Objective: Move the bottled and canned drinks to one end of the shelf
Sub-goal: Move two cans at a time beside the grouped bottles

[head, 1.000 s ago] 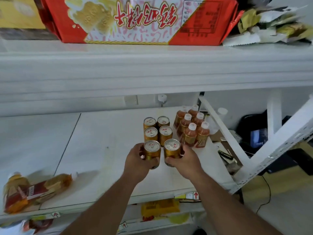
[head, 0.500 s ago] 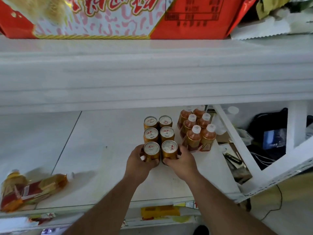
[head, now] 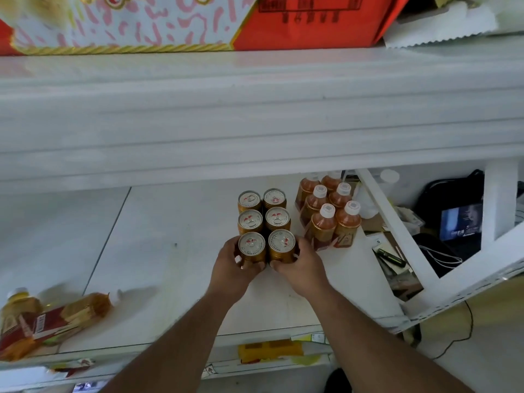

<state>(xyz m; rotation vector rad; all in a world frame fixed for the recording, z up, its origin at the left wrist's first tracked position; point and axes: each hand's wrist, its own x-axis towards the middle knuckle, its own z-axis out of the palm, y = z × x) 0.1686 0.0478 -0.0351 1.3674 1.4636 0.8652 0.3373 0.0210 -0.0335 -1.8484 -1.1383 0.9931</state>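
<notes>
Since a second ago, front two cans pushed back against the four behind. Left hand (head: 231, 272) wraps left front can (head: 251, 247); right hand (head: 300, 269) wraps right front can (head: 282, 245). Bottles (head: 330, 215) just right, shelf (head: 158, 251) centre frame.

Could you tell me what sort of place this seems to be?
Probably a small shop or stockroom: white metal shelving, gold cans and bottled drinks in rows, and price tags along the shelf edge.
</notes>
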